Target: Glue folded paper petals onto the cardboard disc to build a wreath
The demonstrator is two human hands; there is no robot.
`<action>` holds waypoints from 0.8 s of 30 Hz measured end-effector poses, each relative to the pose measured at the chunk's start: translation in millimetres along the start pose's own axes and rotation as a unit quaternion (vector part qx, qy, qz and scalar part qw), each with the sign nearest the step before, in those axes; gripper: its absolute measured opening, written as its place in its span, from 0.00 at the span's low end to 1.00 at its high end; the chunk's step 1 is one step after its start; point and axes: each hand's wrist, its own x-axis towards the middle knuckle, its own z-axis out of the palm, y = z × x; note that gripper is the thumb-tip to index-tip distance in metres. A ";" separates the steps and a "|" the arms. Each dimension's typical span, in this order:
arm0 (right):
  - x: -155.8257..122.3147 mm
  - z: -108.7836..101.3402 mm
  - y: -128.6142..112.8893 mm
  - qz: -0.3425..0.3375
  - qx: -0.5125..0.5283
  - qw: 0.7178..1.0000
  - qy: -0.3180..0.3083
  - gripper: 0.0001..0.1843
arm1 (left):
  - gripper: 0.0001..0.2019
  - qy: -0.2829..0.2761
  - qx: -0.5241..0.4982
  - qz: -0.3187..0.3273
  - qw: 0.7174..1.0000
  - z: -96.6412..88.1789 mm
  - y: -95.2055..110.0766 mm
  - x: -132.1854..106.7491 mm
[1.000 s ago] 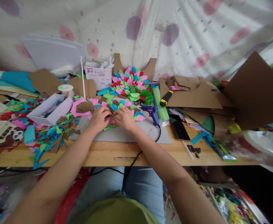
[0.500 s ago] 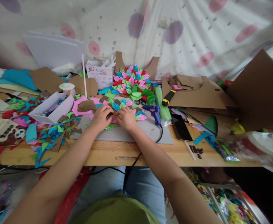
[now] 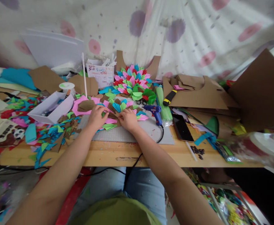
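My left hand (image 3: 96,116) and my right hand (image 3: 128,118) rest on a fan of folded paper petals (image 3: 121,107) in pink, blue, green and brown, lying on a grey mat (image 3: 137,132). The left hand lies fairly flat with its fingers stretched toward a pink petal (image 3: 110,120). My right hand's fingers are curled and pressed down on the petals at the fan's middle. A finished multicoloured paper flower (image 3: 132,80) stands behind. A blue glue gun (image 3: 154,111) lies just right of my right hand.
Paper scraps (image 3: 45,134) litter the wooden table's (image 3: 109,154) left side, beside a white tray (image 3: 50,107). Cardboard pieces (image 3: 198,93), a yellow-black knife (image 3: 168,97), a green glue-stick pack (image 3: 163,106) and a black phone (image 3: 181,127) lie to the right. The glue gun's cable (image 3: 160,134) runs over the table edge.
My left hand has slid a little left, away from the right hand, and its fingers have flattened, uncovering a pink petal. The right hand stays pressed on the fan.
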 end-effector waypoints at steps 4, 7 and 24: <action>1.0 -0.5 -1.1 -0.007 -0.011 1.000 -0.009 0.09 | 0.02 -0.028 0.004 -0.011 1.000 2.2 -2.8 -0.8; 1.6 -2.2 -2.6 -0.012 -0.025 1.000 -0.012 0.10 | 0.03 -0.042 0.008 -0.014 0.999 3.4 -4.5 -1.2; 6.7 -11.0 -13.8 -0.011 -0.089 0.994 -0.056 0.17 | 0.08 0.049 -0.001 -0.099 0.994 2.1 -18.6 -1.0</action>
